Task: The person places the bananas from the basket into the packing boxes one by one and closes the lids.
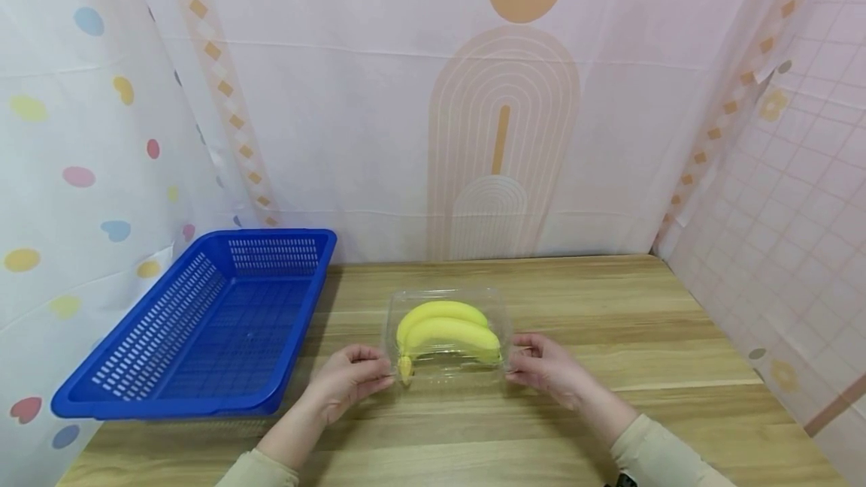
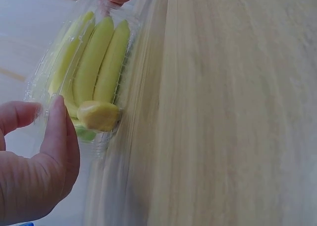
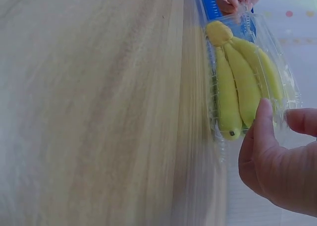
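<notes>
A clear plastic clamshell box [image 1: 452,379] stands on the table in front of me, with a bunch of yellow bananas [image 1: 449,331] inside it. The brownish stem end [image 2: 99,116] lies toward the box's left side. At the left front corner, my left hand [image 1: 348,382] pinches the plastic edge between thumb and fingers. My right hand [image 1: 549,370] does the same at the right front corner. From the right wrist view, the banana tips point toward the right hand's fingers [image 3: 264,124], with the clear wall between them.
A blue plastic basket [image 1: 271,397] with slotted sides stands left of the box, close to the left hand. The wooden table [image 1: 609,299] runs back to a patterned curtain [image 1: 352,134]. More patterned cloth hangs along the left and right sides.
</notes>
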Motion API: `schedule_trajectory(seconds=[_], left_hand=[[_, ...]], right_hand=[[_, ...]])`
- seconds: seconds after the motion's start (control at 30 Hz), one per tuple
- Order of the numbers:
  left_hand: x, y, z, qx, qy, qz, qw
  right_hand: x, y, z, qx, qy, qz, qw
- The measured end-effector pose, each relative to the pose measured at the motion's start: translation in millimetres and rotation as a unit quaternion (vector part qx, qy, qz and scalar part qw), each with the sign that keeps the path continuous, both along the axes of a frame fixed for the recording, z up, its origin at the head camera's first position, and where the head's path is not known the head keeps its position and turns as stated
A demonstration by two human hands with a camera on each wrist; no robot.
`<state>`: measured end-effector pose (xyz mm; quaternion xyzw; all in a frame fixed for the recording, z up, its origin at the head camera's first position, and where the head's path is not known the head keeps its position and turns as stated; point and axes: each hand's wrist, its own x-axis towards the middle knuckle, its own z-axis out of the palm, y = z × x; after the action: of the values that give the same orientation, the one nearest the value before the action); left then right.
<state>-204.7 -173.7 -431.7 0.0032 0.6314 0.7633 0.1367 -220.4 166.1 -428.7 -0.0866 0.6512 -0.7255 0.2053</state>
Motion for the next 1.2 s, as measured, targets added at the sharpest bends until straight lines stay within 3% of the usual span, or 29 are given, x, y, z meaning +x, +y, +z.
schedule_trajectory(seconds=[0.6,1.2], left_hand=[[0.3,8.0,-4.2,-0.008,-0.017,0.044,0.9989],[1.1,8.4,-2.7,-0.009,-0.015,0.055,0.9983]], right_hand=[[1.0,-1.4,-0.7,-0.005,-0.009,-0.022,1.000],[-0.1,-3.5,0.5,0.008,-0.007,-0.029,1.000]])
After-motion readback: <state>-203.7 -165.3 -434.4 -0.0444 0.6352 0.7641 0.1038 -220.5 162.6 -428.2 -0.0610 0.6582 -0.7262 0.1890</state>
